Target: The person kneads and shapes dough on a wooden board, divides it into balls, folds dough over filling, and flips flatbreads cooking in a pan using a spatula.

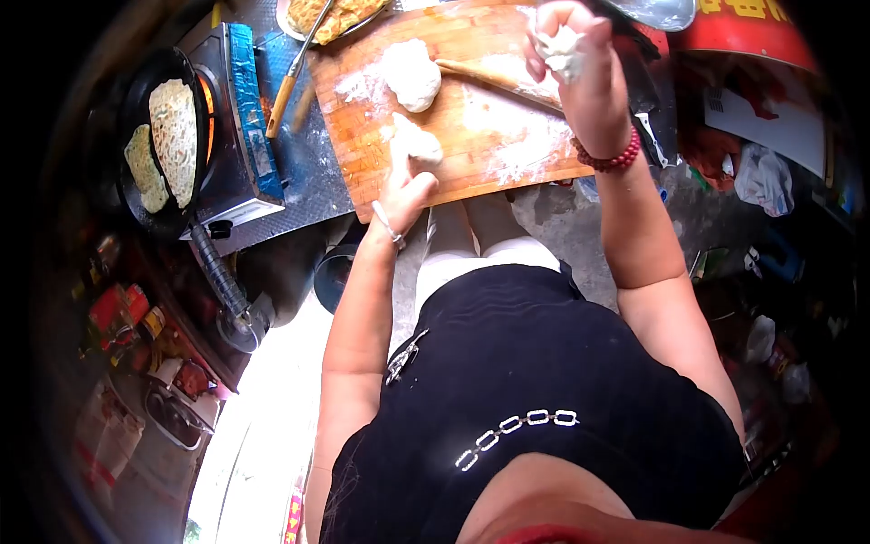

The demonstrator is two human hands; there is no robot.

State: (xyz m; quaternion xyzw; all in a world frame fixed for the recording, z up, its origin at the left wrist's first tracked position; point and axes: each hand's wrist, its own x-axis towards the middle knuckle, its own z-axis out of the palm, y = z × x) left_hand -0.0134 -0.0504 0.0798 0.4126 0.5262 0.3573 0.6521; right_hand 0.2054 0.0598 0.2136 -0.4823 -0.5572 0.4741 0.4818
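My left hand (pixel 405 192), a pale bracelet at its wrist, is closed on a lump of white dough (pixel 419 145) at the near side of the wooden board (pixel 362 145). Raised over the board's right side, my right hand (pixel 594 95) grips a smaller piece of dough (pixel 560 53) in its curled fingers. A larger ball of dough (pixel 412 74) rests on the board beyond my left hand. Beside it a wooden rolling pin (pixel 494 80) lies slantwise, its right end near my right wrist. Loose flour (pixel 530 145) is scattered over the wood.
To the left, a black frying pan (pixel 163 218) with two flatbreads sits on a lit gas stove (pixel 245 204). A wooden-handled utensil (pixel 283 102) leans on a plate of cooked flatbread (pixel 335 16). At the right is a red container (pixel 739 32). A plastic bag (pixel 764 177) lies below it.
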